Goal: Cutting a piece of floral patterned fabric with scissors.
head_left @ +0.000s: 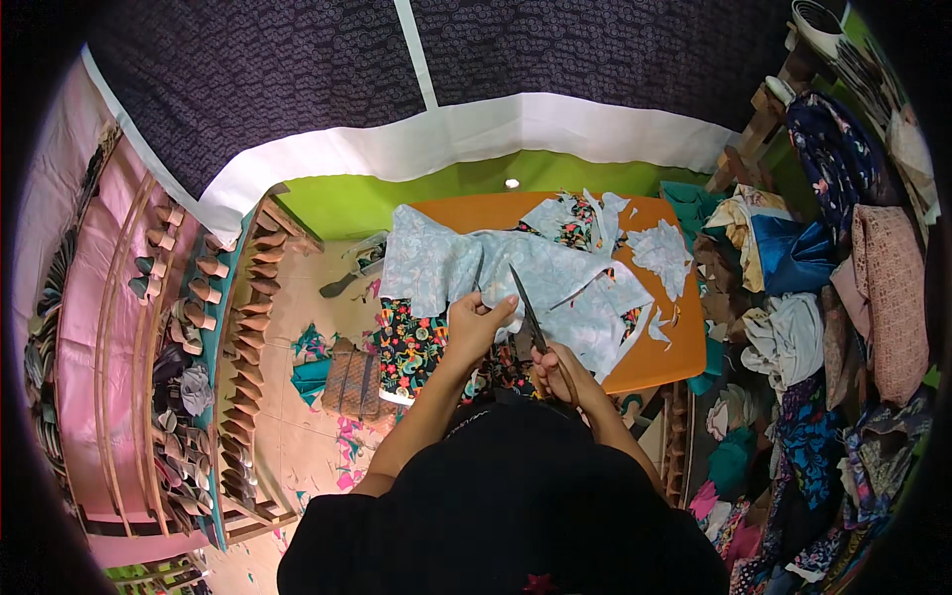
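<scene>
My right hand (557, 372) grips a pair of dark scissors (529, 312), its fingers around the handles. The blades point up and away over the fabric and look closed together. To the left, my left hand (478, 325) is curled with the thumb stretched toward the blades; what its fingers hold, if anything, I cannot make out. Under both hands a large floral fabric (441, 256) is spread, mostly pale side up. Its dark printed side (407, 342) shows at the near left, hanging over the table edge. An orange table (650, 369) carries it.
Fabric offcuts (662, 256) lie on the table's far right. Left stand wooden racks holding several shoe-shaped forms (248, 369). Piles of cloth (783, 337) crowd the right side. A dark patterned curtain (297, 89) hangs ahead. Scraps (349, 441) and a brown woven bag (352, 382) lie on the floor.
</scene>
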